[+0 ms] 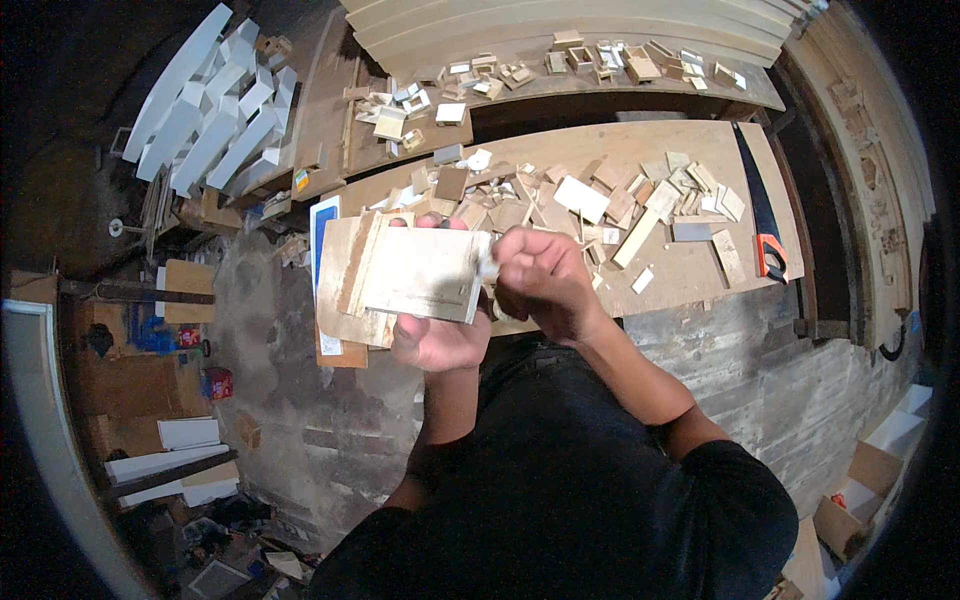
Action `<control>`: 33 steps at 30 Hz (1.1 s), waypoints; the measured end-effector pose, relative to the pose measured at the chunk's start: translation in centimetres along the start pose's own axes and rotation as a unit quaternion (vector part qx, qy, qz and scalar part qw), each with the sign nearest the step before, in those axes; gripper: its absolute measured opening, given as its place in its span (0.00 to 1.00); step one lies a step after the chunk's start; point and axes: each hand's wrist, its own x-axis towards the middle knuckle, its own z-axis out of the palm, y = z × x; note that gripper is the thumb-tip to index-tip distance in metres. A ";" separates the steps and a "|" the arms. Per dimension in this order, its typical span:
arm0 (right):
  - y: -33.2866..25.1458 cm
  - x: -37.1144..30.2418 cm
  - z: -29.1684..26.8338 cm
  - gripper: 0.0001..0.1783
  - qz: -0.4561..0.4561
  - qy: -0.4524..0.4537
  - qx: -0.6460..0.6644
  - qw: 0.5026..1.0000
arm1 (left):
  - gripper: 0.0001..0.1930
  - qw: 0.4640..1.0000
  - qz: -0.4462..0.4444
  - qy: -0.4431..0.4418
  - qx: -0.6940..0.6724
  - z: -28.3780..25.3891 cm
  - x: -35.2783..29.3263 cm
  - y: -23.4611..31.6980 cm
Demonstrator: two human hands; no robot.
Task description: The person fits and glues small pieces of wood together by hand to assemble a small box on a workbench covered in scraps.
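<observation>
My left hand (445, 345) grips a flat, pale wooden piece (418, 268) from below, with its thumb at the lower edge and fingertips showing over the far edge. The piece is roughly rectangular with a thin side facing right. At its right edge my right hand (548, 285) has its fingers closed in a pinch. A small white wad (486, 258) shows between those fingers and the wood; its material is too blurred to tell. Just left of the held piece are flat wooden boards (345, 265) at the table's corner.
Loose wood offcuts (640, 235) are scattered over the worktable (690, 140). A handsaw (768, 235) with an orange and black handle lies at its right end. Small wooden boxes (640, 65) crowd the bench behind. White panels (215, 110) are stacked at far left; an open cardboard box (845, 520) stands lower right.
</observation>
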 end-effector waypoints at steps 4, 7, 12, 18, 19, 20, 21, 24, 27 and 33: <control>0.7 -0.8 0.5 0.12 0.021 -0.062 -0.046 0.997 | 0.52 0.998 0.004 0.044 0.051 0.6 0.2 0.4; 0.8 -1.3 0.4 0.10 0.007 -0.085 -0.106 0.991 | 0.52 0.997 0.002 0.064 0.035 0.5 0.1 1.0; 0.7 -0.3 0.5 0.10 0.063 -0.023 0.049 0.997 | 0.51 0.992 0.040 0.050 0.108 -0.2 0.1 0.6; 2.0 -0.4 0.1 0.10 0.021 -0.080 -0.087 0.993 | 0.51 0.995 0.032 0.049 0.086 -0.8 0.4 0.7; 1.8 -0.6 -0.2 0.10 0.013 -0.086 -0.111 0.990 | 0.51 0.997 0.025 0.050 0.050 -1.2 0.3 0.7; 1.2 -0.6 -0.5 0.08 0.056 -0.054 -0.085 0.993 | 0.52 0.998 0.019 0.051 0.015 -1.6 0.4 0.9; 1.0 -0.6 -1.8 0.06 0.031 -0.035 -0.114 0.992 | 0.51 0.999 0.025 0.042 0.022 -1.8 0.4 1.0; 2.7 0.5 -7.4 0.05 -0.041 0.062 -0.249 0.966 | 0.49 0.999 0.029 0.029 0.007 -2.1 0.3 1.4; 5.2 1.8 -13.9 0.07 0.023 0.152 -0.522 0.839 | 0.46 0.999 0.053 0.010 0.009 -3.6 0.0 2.7; 13.5 0.2 -20.3 0.10 0.103 0.033 -0.664 0.740 | 0.46 0.995 0.061 0.033 0.077 -6.4 -1.3 3.4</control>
